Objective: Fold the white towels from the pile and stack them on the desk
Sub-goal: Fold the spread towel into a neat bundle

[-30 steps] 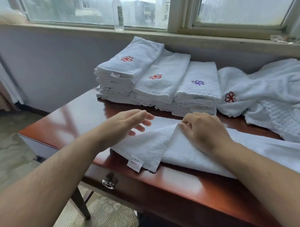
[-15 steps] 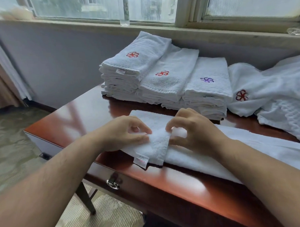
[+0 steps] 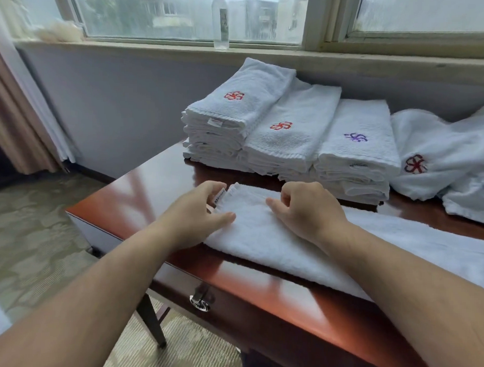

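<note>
The towel [image 3: 278, 237] lies as a long strip along the tabletop [image 3: 158, 183] front edge. The left hand [image 3: 198, 215] pinches its left end; the right hand [image 3: 302, 208], fingers curled, presses beside it. A neat fold likely needs edges matched before creasing.

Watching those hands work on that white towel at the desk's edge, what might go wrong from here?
1. The long white towel lies along the front edge of the glossy red-brown wooden desk; a tug might slide it off.
2. The left hand pinches only the towel's corner at its label, while the right hand rests on top, so the fold may come out crooked.
3. The three stacks of folded white towels sit close behind; a forward push could nudge them.
</note>
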Motion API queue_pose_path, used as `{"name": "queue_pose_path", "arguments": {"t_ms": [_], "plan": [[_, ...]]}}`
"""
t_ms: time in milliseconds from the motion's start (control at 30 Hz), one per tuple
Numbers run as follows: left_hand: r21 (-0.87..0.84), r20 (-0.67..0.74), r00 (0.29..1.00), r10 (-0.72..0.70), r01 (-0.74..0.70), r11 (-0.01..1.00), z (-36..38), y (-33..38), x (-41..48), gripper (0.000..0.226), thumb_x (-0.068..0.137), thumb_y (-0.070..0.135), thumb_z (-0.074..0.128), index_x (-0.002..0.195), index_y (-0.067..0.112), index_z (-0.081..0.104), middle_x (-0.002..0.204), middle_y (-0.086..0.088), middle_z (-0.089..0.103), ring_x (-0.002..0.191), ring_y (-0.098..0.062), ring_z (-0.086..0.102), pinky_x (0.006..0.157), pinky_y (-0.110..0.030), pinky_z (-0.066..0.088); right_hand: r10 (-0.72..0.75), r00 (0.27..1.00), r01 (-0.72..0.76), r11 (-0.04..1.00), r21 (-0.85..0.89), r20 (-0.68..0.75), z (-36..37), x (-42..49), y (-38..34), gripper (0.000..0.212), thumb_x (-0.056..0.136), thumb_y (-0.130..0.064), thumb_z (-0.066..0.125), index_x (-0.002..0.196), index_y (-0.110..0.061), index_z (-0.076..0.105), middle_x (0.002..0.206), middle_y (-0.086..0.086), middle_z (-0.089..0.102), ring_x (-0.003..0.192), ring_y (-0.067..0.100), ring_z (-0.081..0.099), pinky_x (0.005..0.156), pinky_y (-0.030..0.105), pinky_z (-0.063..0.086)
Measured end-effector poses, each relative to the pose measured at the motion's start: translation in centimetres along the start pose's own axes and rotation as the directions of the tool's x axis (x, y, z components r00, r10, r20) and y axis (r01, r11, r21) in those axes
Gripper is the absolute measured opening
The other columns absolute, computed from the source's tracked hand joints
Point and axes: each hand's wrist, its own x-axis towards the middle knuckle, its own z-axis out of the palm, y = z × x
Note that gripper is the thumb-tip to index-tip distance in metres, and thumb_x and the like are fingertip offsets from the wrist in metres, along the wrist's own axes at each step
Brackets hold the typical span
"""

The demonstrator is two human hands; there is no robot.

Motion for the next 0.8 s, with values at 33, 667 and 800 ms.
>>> {"name": "queue_pose_path", "arguments": {"t_ms": [33,667,800], "plan": [[0.033,-0.042,0.998,-0.049,0.050,0.998,0.2,0.4,0.3,0.057,0.085,0.037,0.073,0.137,0.033,0.051,0.096,0.027,0.053,0.083,0.005,0.057,0.071,-0.012,0.038,-0.013,1.000,0.013,1.000,0.014,0.020,-0.2,-0.2,0.2,0.039,0.093,-0.052,0.057,0.068,-0.023,0.053,0.067,-0.010,0.058,0.067,0.013,0.056,0.057,0.031,0.039],[0.182,0.178,0.946,-0.270,0.238,0.954,-0.1,5.4,1.6,0.033,0.085,0.039,0.073,0.105,0.012,0.073,0.102,-0.003,0.072,0.094,-0.022,0.066,0.081,-0.032,0.051,-0.166,0.985,0.142,0.944,0.297,0.057,-1.2,-4.1,2.3,0.011,0.089,-0.026,0.068,0.085,-0.034,0.073,0.088,-0.017,0.062,0.087,-0.004,0.057,0.072,0.008,0.039],[-0.450,0.226,0.936,-0.269,0.345,0.824,-0.2,4.8,0.9,0.015,0.087,0.013,0.074,0.100,0.007,0.073,0.098,-0.011,0.077,0.086,-0.025,0.075,0.077,-0.035,0.061,-0.195,0.977,0.164,0.944,0.285,0.083,-2.0,-4.2,2.4,0.011,0.089,-0.023,0.070,0.084,-0.032,0.075,0.085,-0.018,0.065,0.083,-0.003,0.061,0.072,0.011,0.045]]}}
